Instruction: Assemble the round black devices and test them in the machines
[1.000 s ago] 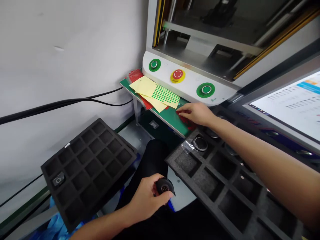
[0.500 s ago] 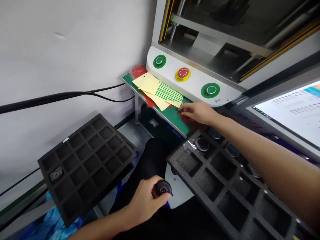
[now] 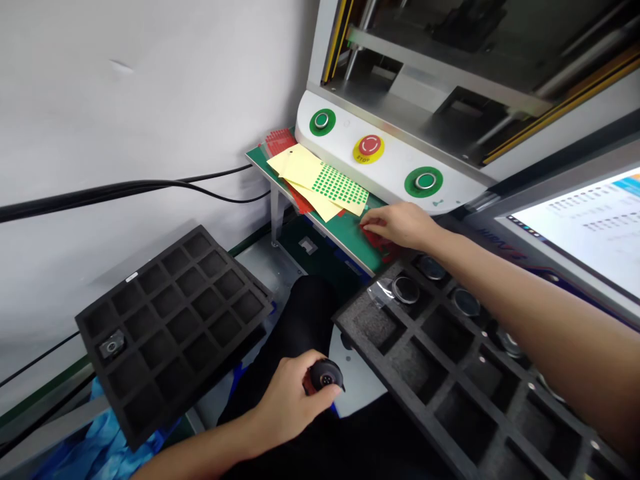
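Observation:
Low in the middle, my left hand grips a black round smartwatch body, its back with a round sensor and small contacts turned up. Something reddish shows under the watch body's left side. My right hand is at the green tabletop, its thumb and fingers pinched at a red sheet. The fingers partly cover that sheet. Yellow sheets with green dot stickers lie just left of my right hand. Beneath my right forearm is a black foam tray with several round watch bodies in its pockets.
Another black foam tray stands at the left, one small device in a pocket. Behind the tabletop is a machine panel with green buttons and a red stop button. A screen is at the right; black cables run along the wall.
The view has shifted very slightly. My left hand keeps hold of the smartwatch body, and my right hand stays at the red sheet with barely any movement.

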Motion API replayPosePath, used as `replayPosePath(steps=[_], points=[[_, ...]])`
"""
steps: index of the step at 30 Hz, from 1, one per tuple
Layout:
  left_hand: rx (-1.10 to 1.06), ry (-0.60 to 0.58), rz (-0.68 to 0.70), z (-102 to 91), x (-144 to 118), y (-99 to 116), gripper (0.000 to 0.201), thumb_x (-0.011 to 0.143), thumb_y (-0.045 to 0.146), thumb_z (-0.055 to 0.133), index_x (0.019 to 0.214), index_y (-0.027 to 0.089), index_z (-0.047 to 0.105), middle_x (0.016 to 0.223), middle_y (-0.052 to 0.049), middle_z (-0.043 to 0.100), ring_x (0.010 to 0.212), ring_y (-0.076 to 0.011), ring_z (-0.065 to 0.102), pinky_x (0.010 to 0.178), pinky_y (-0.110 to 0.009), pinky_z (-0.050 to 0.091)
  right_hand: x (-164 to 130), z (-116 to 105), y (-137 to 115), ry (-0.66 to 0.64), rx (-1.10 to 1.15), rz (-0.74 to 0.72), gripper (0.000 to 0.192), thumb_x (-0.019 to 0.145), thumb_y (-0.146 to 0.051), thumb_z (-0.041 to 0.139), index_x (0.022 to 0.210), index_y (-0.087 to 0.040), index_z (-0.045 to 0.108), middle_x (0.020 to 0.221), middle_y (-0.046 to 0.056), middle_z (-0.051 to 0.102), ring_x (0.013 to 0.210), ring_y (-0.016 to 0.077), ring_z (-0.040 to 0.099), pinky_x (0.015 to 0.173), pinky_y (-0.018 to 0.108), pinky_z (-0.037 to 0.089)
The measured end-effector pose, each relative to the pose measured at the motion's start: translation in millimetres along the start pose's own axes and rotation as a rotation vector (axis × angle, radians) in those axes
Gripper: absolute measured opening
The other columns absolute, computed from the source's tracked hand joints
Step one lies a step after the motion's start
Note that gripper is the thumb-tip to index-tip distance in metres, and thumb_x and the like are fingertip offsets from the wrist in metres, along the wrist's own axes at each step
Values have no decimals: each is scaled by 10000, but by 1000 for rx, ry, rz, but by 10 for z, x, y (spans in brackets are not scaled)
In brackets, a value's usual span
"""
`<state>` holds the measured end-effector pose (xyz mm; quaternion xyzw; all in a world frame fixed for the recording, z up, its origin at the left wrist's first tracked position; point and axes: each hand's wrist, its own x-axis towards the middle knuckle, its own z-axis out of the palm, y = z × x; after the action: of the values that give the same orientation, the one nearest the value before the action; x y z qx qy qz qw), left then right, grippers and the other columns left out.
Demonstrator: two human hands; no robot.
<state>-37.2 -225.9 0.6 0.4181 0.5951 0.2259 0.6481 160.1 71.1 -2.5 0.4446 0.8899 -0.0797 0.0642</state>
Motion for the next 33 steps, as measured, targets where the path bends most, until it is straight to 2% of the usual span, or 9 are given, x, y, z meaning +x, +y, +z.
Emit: replayPosePath(steps=[2, 6, 10, 17, 22, 25, 28, 30, 33], points=[[-4, -1, 2, 0, -7, -3, 106, 778, 255, 619, 753, 163, 571, 643, 45, 514, 611, -105, 457, 577, -225, 348, 12, -12, -1, -4, -40, 4, 143, 858, -289, 593, 890, -271, 731, 766, -16, 740, 681, 184, 635, 572, 268, 369], [-2, 1, 5, 0, -10, -16, 104, 781, 253, 618, 759, 163, 571, 637, 47, 497, 602, -103, 443, 566, -226, 335, 28, -48, -20, -23, -105, 8, 250, 862, -311, 582, 1064, -289, 729, 782, -9, 744, 698, 196, 633, 562, 269, 343], [10, 6, 11, -2, 2, -23, 113, 789, 256, 615, 747, 165, 564, 634, 47, 494, 601, -102, 441, 566, -230, 331, 31, -89, -53, -68, -164, 20, 194, 867, -324, 589, 942, -288, 764, 813, 10, 743, 743, 209, 641, 569, 275, 345], [-2, 25, 3, -13, -33, -5, 115, 785, 258, 620, 742, 167, 562, 627, 46, 496, 599, -106, 456, 564, -231, 345, 56, -153, -141, -150, -179, 27, 210, 950, -356, 602, 963, -167, 693, 841, 27, 683, 771, 166, 632, 729, 321, 504], [-212, 20, 22, -4, -82, 13, 120, 800, 275, 610, 800, 165, 562, 733, -5, 594, 705, -156, 604, 637, -252, 476, 35, -195, -175, -126, -77, 43, 242, 962, -385, 618, 939, -147, 659, 882, 26, 666, 808, 154, 645, 796, 352, 547], [-341, 5, 56, 4, -130, 82, 175, 810, 318, 624, 824, 153, 568, 791, -47, 648, 716, -166, 634, 655, -269, 519, -38, -258, -218, -41, 56, 72, 245, 956, -376, 631, 886, -142, 649, 848, 14, 661, 780, 142, 645, 783, 342, 554], [-362, 16, 138, 13, -206, 192, 192, 862, 334, 592, 866, 142, 601, 812, -74, 700, 724, -165, 649, 696, -276, 525, -238, -360, -386, 131, 261, 113, 252, 940, -349, 636, 787, -150, 620, 744, 12, 659, 710, 147, 652, 738, 325, 558], [-324, 58, 220, 30, -269, 266, 179, 893, 311, 571, 928, 144, 623, 855, -80, 730, 800, -180, 677, 756, -286, 522, -512, -428, -609, 283, 436, 141, 245, 952, -329, 569, 759, -179, 591, 712, 34, 677, 687, 170, 675, 684, 309, 561], [-293, 104, 311, 97, -363, 360, 154, 901, 283, 575, 972, 152, 613, 936, -90, 752, 862, -184, 684, 757, -276, 514, -1181, -505, -1078, 490, 689, 174, 236, 969, -354, 464, 801, -224, 566, 717, 43, 699, 644, 187, 682, 586, 305, 557]])
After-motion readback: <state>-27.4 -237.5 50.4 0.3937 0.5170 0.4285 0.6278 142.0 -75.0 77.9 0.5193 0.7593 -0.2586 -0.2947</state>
